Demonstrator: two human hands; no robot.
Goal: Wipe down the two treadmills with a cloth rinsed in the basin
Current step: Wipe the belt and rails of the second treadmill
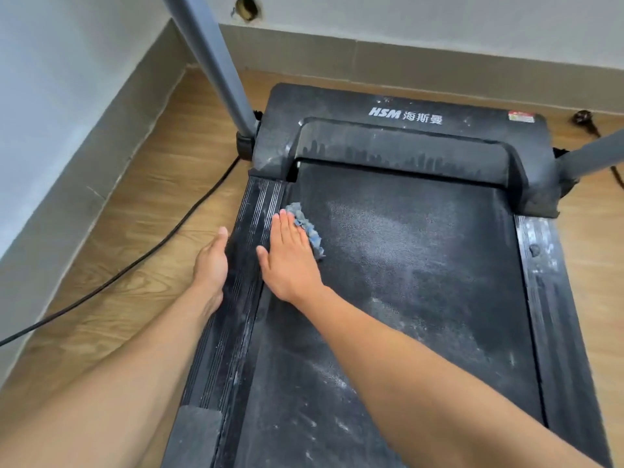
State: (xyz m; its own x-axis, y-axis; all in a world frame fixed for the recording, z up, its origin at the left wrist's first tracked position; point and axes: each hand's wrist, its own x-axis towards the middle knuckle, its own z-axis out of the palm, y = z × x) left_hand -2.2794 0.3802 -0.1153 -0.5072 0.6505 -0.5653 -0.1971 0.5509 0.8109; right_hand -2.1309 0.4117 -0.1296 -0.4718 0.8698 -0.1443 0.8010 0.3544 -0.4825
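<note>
The right hand (290, 256) lies flat, palm down, with its fingers straight and close together. It presses a crumpled blue-grey cloth (308, 233) onto the running belt (422, 282) of a black treadmill (401, 143). The cloth shows only past the fingertips and along the hand's right side. It sits at the belt's left edge, towards the front end, a little short of the motor cover (398, 96).

The left hand (212, 261) is open too, seen edge-on with its fingers stretched forward. It rests against the outer edge of the ribbed left side rail (246, 265) and grips nothing. Both bare forearms reach in from the bottom of the view.

White lettering on the motor cover reads "HSM 海斯曼" (405, 115). Near the cover's right corner is a red and white sticker (521, 116), its print too small to read. Pale dust speckles the belt, and streaks run down the cover's sloped face. The right side rail (553, 298) is smeared with white.

Two grey uprights rise from the front corners. The left upright (216, 62) crosses the top of the view, and the right upright (594, 153) leaves at the right edge.

A black power cable (135, 261) trails over the wooden floor (141, 197) to the left of the treadmill. A dark plug (584, 118) lies on the floor by the far skirting (405, 55). There is a rough hole (248, 6) in the wall above the skirting.
</note>
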